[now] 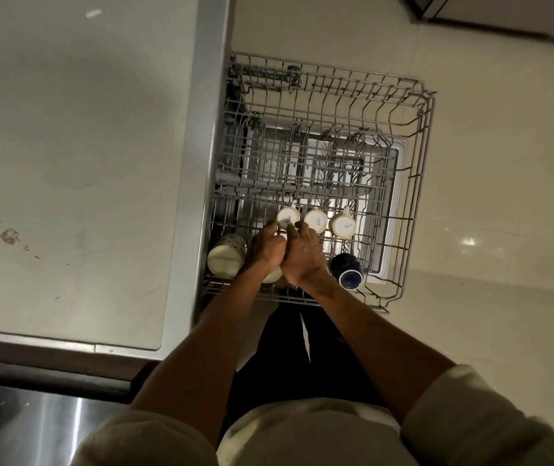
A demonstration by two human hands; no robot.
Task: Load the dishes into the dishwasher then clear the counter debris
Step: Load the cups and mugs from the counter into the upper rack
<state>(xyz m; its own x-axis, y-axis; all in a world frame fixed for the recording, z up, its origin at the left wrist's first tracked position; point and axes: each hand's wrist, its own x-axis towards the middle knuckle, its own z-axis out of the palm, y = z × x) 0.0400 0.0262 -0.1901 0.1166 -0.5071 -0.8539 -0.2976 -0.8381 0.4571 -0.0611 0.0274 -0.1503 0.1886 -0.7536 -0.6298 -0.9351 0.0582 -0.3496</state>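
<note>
The grey wire upper rack (416, 136) of the dishwasher is pulled out over the floor. Three white cups stand upside down in a row in it: a left cup (288, 216), a middle cup (316, 221) and a right cup (343, 226). My left hand (266, 247) and my right hand (302, 255) both hold the left cup with their fingertips at its rim. A dark blue mug (347, 270) lies on its side right of my right hand. A cream dotted mug (225, 255) lies at the rack's left edge. Another pale dish (272, 275) is mostly hidden under my hands.
The pale counter (67, 146) lies to the left, with brown crumbs and stains (9, 236) near its left side. A steel sink (50, 422) shows at bottom left. The lower rack and open door (386, 210) lie beneath the upper rack. Pale floor tiles stretch to the right.
</note>
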